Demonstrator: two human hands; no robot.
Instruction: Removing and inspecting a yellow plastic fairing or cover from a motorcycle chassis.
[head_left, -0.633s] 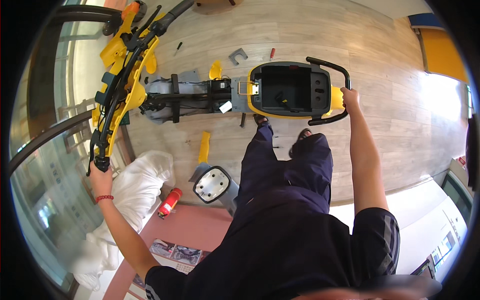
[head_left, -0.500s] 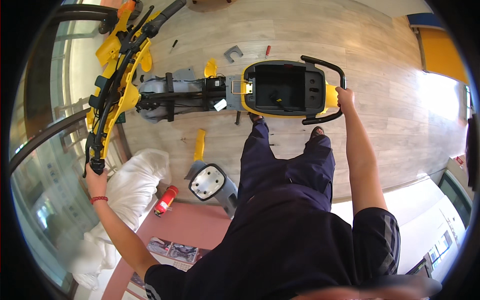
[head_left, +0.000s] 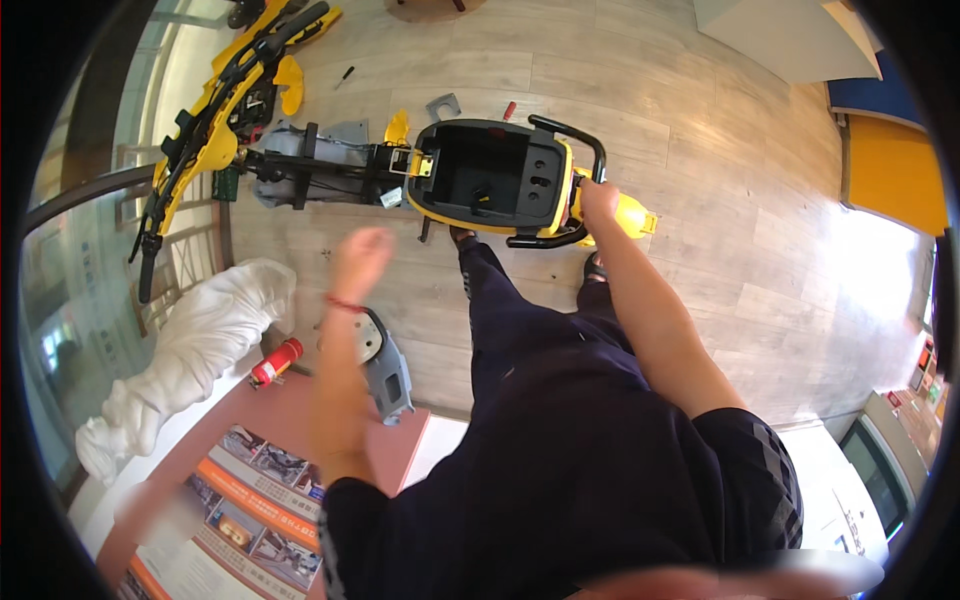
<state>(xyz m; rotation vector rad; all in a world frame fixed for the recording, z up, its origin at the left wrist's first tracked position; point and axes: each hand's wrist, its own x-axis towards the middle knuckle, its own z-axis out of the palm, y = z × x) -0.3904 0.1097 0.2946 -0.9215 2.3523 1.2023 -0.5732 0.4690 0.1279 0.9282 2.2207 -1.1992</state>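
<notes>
My right hand is closed on the black rear grab rail of a partly stripped yellow scooter, beside the open black storage bucket. My left hand is in the air below the frame's middle, apart from the handlebar; its fingers are blurred. Left of the bucket, the bare black frame runs to the yellow front bodywork. A yellow rear panel shows right of my right hand.
Grey cut-out part, screwdriver and black tool lie on the wooden floor. White draped fabric, red extinguisher and grey panel are lower left. Yellow cabinet stands right; glass wall is left.
My left hand has let go of the handlebar and moved right. My right hand and the rear of the scooter now appear further left; more yellow rear panel shows. The view has shifted.
</notes>
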